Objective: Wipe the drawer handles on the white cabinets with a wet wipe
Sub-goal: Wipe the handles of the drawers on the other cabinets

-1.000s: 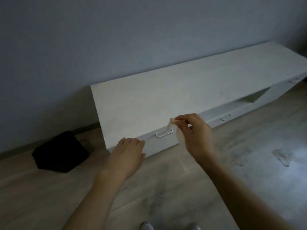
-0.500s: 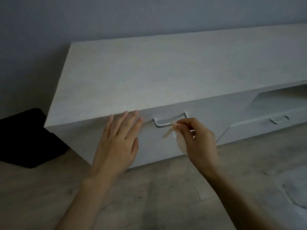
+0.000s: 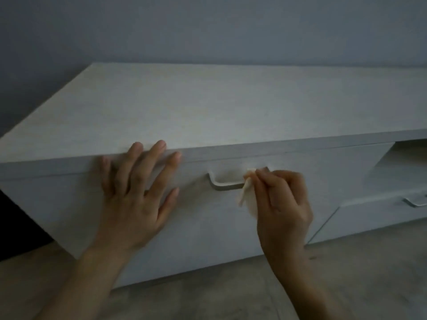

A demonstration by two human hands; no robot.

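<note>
A long low white cabinet point(image 3: 208, 107) stands against the wall. Its left drawer front carries a silver U-shaped handle point(image 3: 225, 185). My right hand point(image 3: 285, 204) pinches a small pale wet wipe point(image 3: 247, 195) and presses it against the handle's right end, which it hides. My left hand point(image 3: 136, 192) lies flat with fingers spread on the drawer front, left of the handle, fingertips at the cabinet's top edge. A second drawer handle point(image 3: 416, 202) shows at the far right, partly cut off by the frame edge.
The wall point(image 3: 208, 26) behind the cabinet is plain grey-blue. An open shelf recess point(image 3: 406, 155) sits right of the drawer. Wood-look floor point(image 3: 346, 273) runs along the front. A dark object point(image 3: 13, 227) lies at the left beside the cabinet.
The view has closed in on the left drawer. My left hand went from the floor side onto the drawer front. My right hand brought the wipe onto the handle's right end.
</note>
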